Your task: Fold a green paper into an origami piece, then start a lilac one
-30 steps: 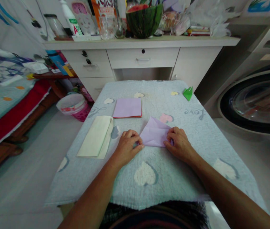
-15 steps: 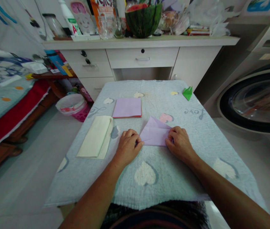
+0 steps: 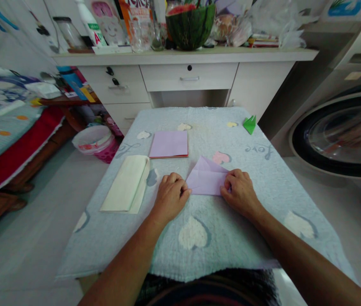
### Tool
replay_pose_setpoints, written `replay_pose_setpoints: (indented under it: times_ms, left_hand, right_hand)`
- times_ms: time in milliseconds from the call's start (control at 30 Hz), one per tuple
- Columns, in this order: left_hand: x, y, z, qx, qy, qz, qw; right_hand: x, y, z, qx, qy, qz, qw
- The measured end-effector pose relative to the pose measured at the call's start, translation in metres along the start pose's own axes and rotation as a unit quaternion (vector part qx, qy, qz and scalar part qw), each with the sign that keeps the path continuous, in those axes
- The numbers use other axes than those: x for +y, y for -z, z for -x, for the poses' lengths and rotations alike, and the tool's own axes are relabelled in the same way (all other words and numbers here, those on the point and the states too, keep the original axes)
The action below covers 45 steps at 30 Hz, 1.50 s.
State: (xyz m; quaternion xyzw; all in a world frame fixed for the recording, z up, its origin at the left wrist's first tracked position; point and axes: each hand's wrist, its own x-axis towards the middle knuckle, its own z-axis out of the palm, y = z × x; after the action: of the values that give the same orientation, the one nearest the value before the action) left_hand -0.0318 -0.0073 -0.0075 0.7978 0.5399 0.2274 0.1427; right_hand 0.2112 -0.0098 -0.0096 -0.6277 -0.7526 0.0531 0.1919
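Observation:
A partly folded sheet of purple origami paper (image 3: 205, 176) lies on the cloth-covered table, with a peak pointing away from me and a straight edge towards me. My left hand (image 3: 173, 193) pinches its left corner between thumb and curled fingers. At the right end, my right hand (image 3: 239, 189) is closed on the paper's other corner, its fingertips partly hidden. Beyond my left hand sits a stack of square paper (image 3: 169, 143), purple on top with a red edge below. A folded cream cloth or paper (image 3: 126, 182) rests left of my left hand.
A folded green paper piece (image 3: 249, 124) lies at the table's far right corner. The table (image 3: 196, 259) has a blue heart-patterned cover. Behind it stands a white cabinet (image 3: 164, 76) bearing a cut watermelon (image 3: 190, 27). A washing machine (image 3: 342, 131) is at right, a pink bin (image 3: 99, 144) at left.
The whole view shifts very slightly. Both hands keep their hold on the purple paper, and its shape looks the same.

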Motion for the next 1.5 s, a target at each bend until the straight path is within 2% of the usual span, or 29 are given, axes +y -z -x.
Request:
replay_pose_setpoints:
  times_ms: [567, 667, 733, 867, 933, 1300, 1500]
  left_hand:
    - [0.001, 0.001, -0.001, -0.003, 0.004, 0.001, 1.0]
    - [0.001, 0.001, -0.001, -0.002, 0.003, -0.001, 1.0]
    - [0.001, 0.0, -0.001, -0.002, 0.002, -0.001, 1.0]
    - [0.0, 0.0, -0.001, 0.0, 0.001, -0.002, 1.0]
    - [0.0, 0.0, -0.001, -0.001, 0.001, -0.003, 1.0]
    - [0.001, 0.0, -0.001, 0.001, 0.003, -0.007, 1.0]
    - [0.002, 0.001, -0.001, 0.008, 0.003, -0.003, 1.0]
  right_hand:
    - [-0.001, 0.0, 0.003, 0.032, 0.005, 0.031, 0.999]
    - [-0.005, 0.003, 0.004, 0.039, 0.029, 0.039, 0.998]
    - [-0.007, 0.005, 0.003, 0.027, 0.07, 0.042, 0.996]
    - [-0.01, 0.007, 0.002, -0.054, 0.189, 0.023, 0.98]
    - [-0.011, 0.008, 0.001, -0.081, 0.215, 0.016, 0.973]
    - [-0.032, 0.011, 0.005, -0.042, 0.197, 0.102, 0.974]
    - [-0.032, 0.003, 0.006, -0.043, 0.22, 0.068, 0.972]
